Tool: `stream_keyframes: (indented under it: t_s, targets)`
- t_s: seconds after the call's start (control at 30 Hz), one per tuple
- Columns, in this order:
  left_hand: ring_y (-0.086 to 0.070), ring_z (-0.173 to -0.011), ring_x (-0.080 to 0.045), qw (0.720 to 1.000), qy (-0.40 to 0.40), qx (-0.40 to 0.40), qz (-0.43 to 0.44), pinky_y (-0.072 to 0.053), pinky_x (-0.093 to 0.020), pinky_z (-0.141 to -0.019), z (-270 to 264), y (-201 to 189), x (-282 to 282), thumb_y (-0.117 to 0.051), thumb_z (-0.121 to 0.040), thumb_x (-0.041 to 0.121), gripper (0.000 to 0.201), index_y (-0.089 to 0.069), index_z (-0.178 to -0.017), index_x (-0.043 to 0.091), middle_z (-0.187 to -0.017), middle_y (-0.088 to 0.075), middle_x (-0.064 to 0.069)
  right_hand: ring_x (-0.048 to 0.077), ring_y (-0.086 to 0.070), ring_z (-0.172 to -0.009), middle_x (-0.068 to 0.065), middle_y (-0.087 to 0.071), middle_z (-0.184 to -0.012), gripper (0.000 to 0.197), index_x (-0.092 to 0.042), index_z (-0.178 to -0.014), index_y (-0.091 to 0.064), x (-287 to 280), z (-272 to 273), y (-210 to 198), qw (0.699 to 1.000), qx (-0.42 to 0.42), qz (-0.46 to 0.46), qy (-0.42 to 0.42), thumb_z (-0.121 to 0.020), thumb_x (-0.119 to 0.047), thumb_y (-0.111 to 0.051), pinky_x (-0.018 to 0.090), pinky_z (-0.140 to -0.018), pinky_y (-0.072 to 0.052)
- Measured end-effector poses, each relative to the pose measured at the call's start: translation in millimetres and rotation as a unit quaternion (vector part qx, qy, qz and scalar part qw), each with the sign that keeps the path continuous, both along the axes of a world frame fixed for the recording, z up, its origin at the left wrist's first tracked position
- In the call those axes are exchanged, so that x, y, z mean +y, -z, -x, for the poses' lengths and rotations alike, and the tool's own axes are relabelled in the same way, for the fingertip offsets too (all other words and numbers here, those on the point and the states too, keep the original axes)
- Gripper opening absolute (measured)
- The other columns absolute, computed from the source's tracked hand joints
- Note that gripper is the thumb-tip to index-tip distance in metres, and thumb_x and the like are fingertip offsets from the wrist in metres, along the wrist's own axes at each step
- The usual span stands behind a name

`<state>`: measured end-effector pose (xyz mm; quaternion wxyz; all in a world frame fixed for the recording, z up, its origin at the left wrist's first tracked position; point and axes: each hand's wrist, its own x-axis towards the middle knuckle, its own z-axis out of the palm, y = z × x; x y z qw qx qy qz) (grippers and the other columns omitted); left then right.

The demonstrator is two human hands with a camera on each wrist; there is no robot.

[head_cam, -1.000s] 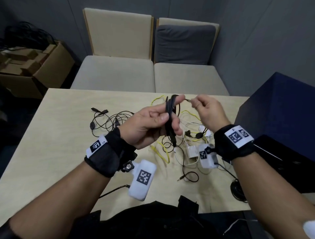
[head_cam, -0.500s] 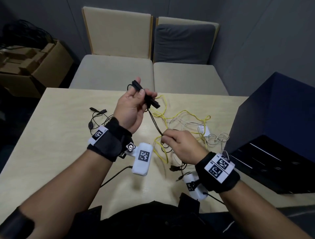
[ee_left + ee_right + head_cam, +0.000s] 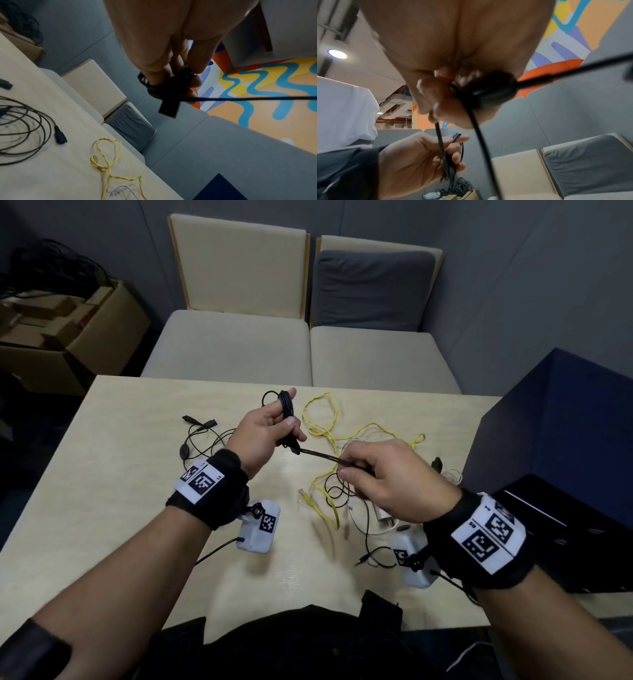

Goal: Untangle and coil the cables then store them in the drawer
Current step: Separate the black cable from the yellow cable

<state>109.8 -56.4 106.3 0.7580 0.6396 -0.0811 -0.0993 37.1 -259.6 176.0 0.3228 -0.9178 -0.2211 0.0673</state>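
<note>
My left hand [image 3: 265, 429] is gripping a bundle of black cable [image 3: 286, 409], the coils looped round my fingers, held up over the middle of the table [image 3: 102, 474]. From the bundle 1 strand runs taut across to my right hand [image 3: 387, 477], which pinches it between thumb and fingers. More of that black wire loops down under my right hand into the pile. A yellow cable [image 3: 325, 433] sprawls toward the table's far edge and right side, tangled with a white cable [image 3: 363, 525]. Another thin black cable [image 3: 202, 440] lies loosely coiled behind my left wrist, toward the left edge. A dark blue box [image 3: 555, 433] sits at the right edge.
</note>
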Motion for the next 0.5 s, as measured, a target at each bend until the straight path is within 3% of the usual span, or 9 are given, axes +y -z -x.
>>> stream_keyframes:
  t_s: [0.1,0.17,0.23,0.3,0.4,0.5]
  targets:
    - [-0.061,-0.071,-0.011,0.997,0.040,-0.006,-0.062,-0.049,-0.023,-0.070,2.5,-0.5,3.0,-0.038,-0.096,-0.007,0.048,-0.034,-0.138,0.016,-0.061,-0.058,0.010,0.005,-0.048,-0.058,-0.010,-0.052,-0.060,0.006,-0.020,-0.084,-0.064,-7.5,-6.3,-10.6,0.999,-0.010,0.033,-0.010,-0.089,-0.021,-0.062,0.029,-0.060,-0.041]
    - [-0.061,-0.070,-0.010,0.993,0.073,-0.006,-0.088,-0.049,-0.027,-0.071,5.3,0.1,4.3,-0.038,-0.097,-0.005,0.043,-0.040,-0.136,0.013,-0.062,-0.057,0.009,0.003,-0.050,-0.062,-0.011,-0.058,-0.066,0.004,-0.020,-0.087,-0.067,-13.0,-13.0,-19.7,0.999,-0.031,0.041,-0.012,-0.088,-0.021,-0.063,0.026,-0.063,-0.042]
    - [-0.060,-0.068,-0.013,0.989,0.112,0.002,-0.098,-0.046,-0.031,-0.072,11.3,-1.6,2.2,-0.039,-0.099,0.004,0.030,-0.049,-0.126,0.011,-0.064,-0.055,0.008,0.005,-0.054,-0.069,-0.008,-0.064,-0.075,0.005,-0.018,-0.088,-0.069,-17.5,-22.9,-28.1,0.997,-0.063,0.040,-0.008,-0.088,-0.019,-0.064,0.027,-0.069,-0.045]
    - [-0.057,-0.066,-0.016,0.985,0.145,0.008,-0.089,-0.044,-0.025,-0.068,20.2,-7.4,-4.7,-0.042,-0.096,0.020,0.029,-0.054,-0.122,0.013,-0.065,-0.050,0.003,0.007,-0.056,-0.075,-0.006,-0.065,-0.079,0.008,-0.016,-0.088,-0.070,-21.2,-34.1,-33.5,0.995,-0.101,0.023,-0.003,-0.087,-0.020,-0.063,0.023,-0.073,-0.044]
    - [-0.051,-0.063,-0.014,0.978,0.191,-0.003,-0.081,-0.042,-0.021,-0.066,30.4,-17.2,-17.0,-0.038,-0.092,0.029,0.038,-0.057,-0.120,0.012,-0.072,-0.045,-0.004,-0.002,-0.055,-0.070,-0.015,-0.060,-0.075,0.006,-0.014,-0.088,-0.070,-24.4,-48.5,-34.7,0.991,-0.121,-0.038,0.036,-0.088,-0.016,-0.064,0.011,-0.067,-0.038]
    - [-0.047,-0.059,-0.011,0.970,0.243,0.015,-0.018,-0.042,-0.023,-0.068,39.7,-25.9,-25.5,-0.035,-0.094,0.025,0.034,-0.057,-0.115,0.011,-0.078,-0.055,-0.001,-0.005,-0.055,-0.062,-0.023,-0.059,-0.064,0.007,-0.015,-0.086,-0.069,-25.2,-59.4,-27.7,0.986,-0.101,-0.107,0.084,-0.088,-0.011,-0.063,0.007,-0.061,-0.035]
